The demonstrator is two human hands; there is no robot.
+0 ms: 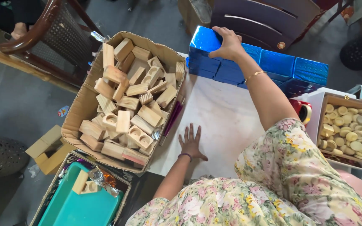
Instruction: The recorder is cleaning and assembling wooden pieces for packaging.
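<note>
The left hand [191, 143] lies flat on the white tabletop [227, 121]. Just to its left stands the open cardboard box of pale wooden blocks [126, 100]. Ahead of it — at the table's far edge — the right hand [227, 44] rests on top of the stack of shiny blue boxes [248, 62]. Well to the right of both hands sits the cardboard box of round wooden discs [350, 129]. Near the left hand's wrist, lower left — the teal plastic tray [80, 205] holding a few blocks.

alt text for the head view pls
The right hand rests on a stack of shiny blue boxes while the left hand lies flat on a white table. A cardboard box of wooden blocks sits at left.
</note>
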